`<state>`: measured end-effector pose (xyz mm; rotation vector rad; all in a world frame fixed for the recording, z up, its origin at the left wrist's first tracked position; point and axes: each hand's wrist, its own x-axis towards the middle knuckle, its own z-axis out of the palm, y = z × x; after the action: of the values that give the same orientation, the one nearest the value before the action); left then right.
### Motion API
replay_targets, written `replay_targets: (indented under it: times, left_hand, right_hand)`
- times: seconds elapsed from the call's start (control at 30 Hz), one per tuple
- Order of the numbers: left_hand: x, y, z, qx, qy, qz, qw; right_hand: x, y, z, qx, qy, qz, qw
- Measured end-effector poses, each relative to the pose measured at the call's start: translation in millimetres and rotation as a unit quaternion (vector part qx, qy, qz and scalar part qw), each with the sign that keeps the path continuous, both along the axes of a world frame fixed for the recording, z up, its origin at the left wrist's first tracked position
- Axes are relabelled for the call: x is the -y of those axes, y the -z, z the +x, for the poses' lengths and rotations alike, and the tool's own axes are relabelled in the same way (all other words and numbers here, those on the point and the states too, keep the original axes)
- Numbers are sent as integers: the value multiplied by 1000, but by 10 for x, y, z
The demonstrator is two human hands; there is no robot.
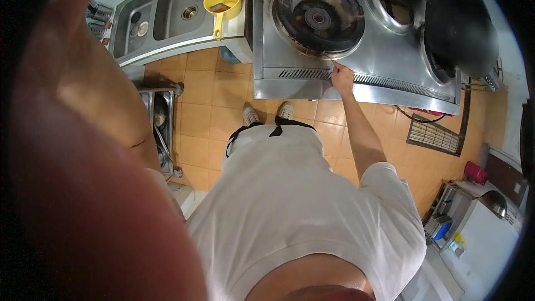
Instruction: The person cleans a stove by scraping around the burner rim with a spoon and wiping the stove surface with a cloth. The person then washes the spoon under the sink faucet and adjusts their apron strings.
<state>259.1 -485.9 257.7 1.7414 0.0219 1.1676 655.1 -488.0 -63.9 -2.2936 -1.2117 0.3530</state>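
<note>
Your right hand (342,79) is sitting with curled fingers (337,69) in front of the wok burner (317,18) on the steel stove (379,57); I can't tell if they're pinching anything. Your left arm (100,92) is looking blurry, fingers unclear.

Kitchen with stove (384,56) and sink (173,14)

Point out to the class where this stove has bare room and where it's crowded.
Bare: the silver steel stovetop between the large round black burner, the smaller round steel-rimmed opening and the slotted steel vent. Crowded: the stovetop's right end, largely hidden by a large round black pan, and the burner's front edge, by the right hand.
</note>
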Motion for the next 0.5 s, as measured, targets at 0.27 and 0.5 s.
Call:
replay_targets:
  times: [0.27, 0.5]
  left_hand:
    - [-344, -408, -281, 6, 47, 47, 998]
    - [-1368, -1308, -186, 11, 131, 157, 979]
  right_hand:
    - [-3, -47, -9, 16, -5, 23, 1000]
    - [-11, -13, -4, -11, 16, 3, 1000]
